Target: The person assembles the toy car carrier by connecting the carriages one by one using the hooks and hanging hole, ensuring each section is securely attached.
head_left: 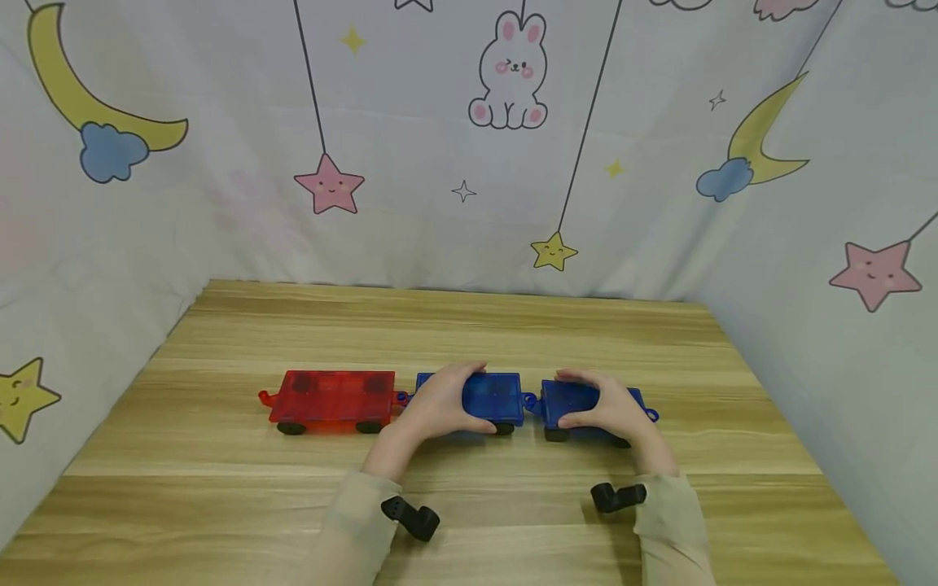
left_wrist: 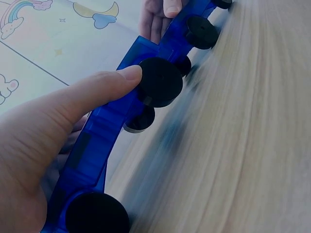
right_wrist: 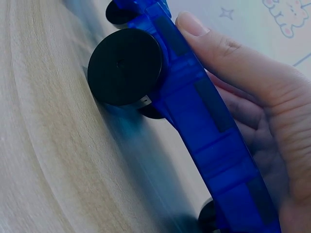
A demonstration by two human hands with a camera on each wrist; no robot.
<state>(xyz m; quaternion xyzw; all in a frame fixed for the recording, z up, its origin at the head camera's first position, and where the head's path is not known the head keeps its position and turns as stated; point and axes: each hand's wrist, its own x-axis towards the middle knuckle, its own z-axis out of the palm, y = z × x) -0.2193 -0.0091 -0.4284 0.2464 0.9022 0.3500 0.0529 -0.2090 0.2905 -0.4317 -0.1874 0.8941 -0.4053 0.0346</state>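
Three toy train cars of see-through plastic with black wheels stand in a row on the wooden table. My left hand (head_left: 438, 404) grips the middle blue train car (head_left: 498, 397) across its width, the thumb at the near side by a wheel (left_wrist: 161, 82). At the right, my right hand (head_left: 615, 407) holds the other blue train car (head_left: 564, 395), its thumb along the near side in the right wrist view. A ring-and-hook coupling (head_left: 531, 402) sits between the two blue cars. To the left is the red train car (head_left: 337, 395), its right coupling (head_left: 401, 398) meeting the middle car's end, partly behind my left hand.
The wood-grain table (head_left: 469, 334) carries the row across its middle. White cloth (head_left: 410, 236) printed with stars, moons and a rabbit rises behind it and at both sides. Black wrist cameras (head_left: 412, 518) sit on both sleeves, close over the table.
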